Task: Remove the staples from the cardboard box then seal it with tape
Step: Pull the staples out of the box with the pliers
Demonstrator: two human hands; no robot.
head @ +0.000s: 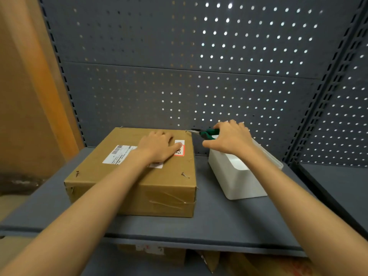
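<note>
Left hand steadies the box while the right brings pliers to its far corner.

The flat brown cardboard box (139, 176) lies on the grey metal shelf (209, 222). The left hand (159, 148) rests on the box's top, fingers spread flat. Right of the box, the right hand (231, 138) grips green-handled pliers (205, 132), their tips at what looks like a staple at the box's far right corner. A bent staple (184, 174) juts from the box's near right top. A white plastic bin (237, 176) stands just right of the box.
</note>
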